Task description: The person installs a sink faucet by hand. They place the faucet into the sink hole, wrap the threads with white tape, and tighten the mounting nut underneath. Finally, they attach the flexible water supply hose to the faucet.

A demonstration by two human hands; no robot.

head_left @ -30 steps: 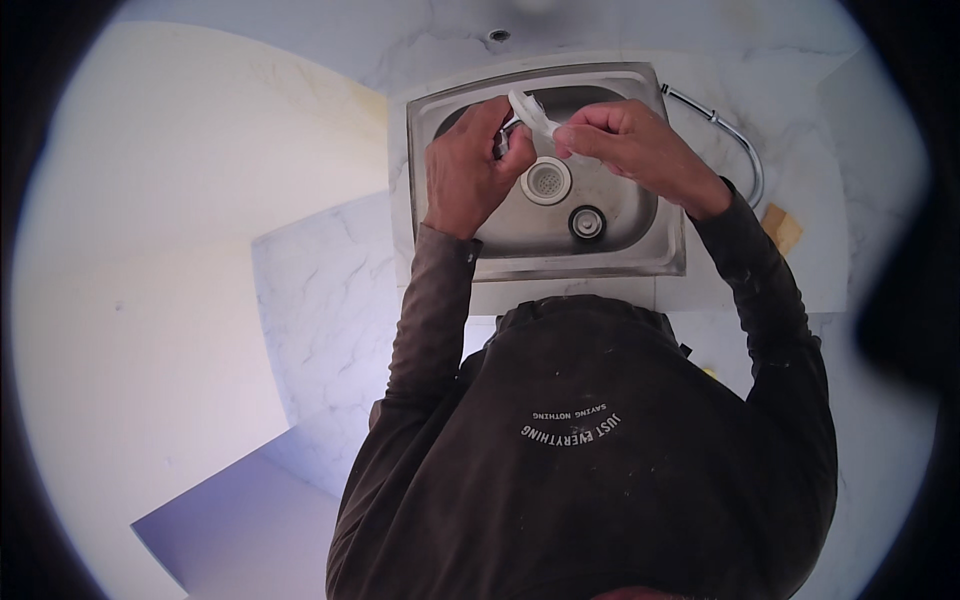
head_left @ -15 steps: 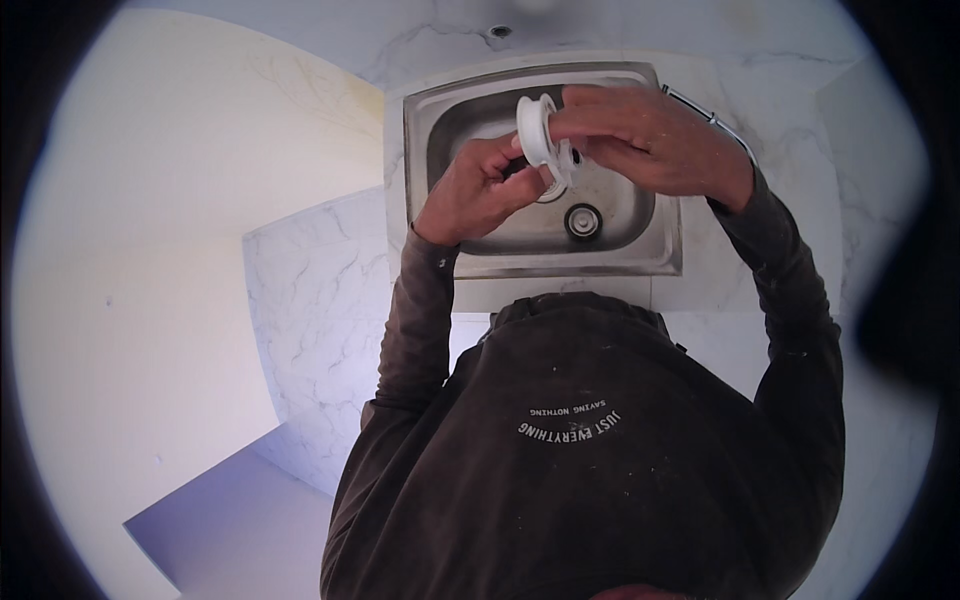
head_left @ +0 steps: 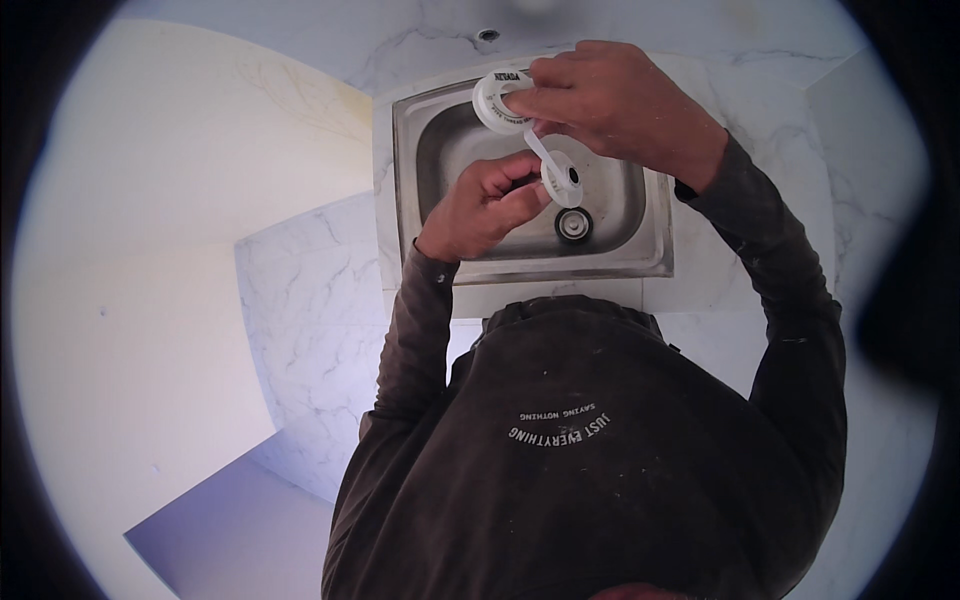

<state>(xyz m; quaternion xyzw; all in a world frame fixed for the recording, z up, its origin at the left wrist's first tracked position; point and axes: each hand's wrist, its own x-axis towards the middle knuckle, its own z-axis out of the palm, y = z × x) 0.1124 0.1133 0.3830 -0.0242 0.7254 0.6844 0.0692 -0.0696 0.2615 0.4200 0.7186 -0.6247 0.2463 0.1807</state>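
Head view: right hand (head_left: 610,105), fingers closed on a white tape roll (head_left: 498,100), held above the far rim of a steel sink (head_left: 650,245). Left hand (head_left: 485,205), fingers pinched on a small white round fitting (head_left: 563,180), held over the basin just above the drain (head_left: 574,225). A thin white tape strip (head_left: 536,150) runs between roll and fitting. Sink set in a white marble worktop (head_left: 760,110); dark long sleeves on both arms.

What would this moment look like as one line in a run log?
right hand: holds white tape roll | left hand: grips small fitting | tape strip between them | over steel sink
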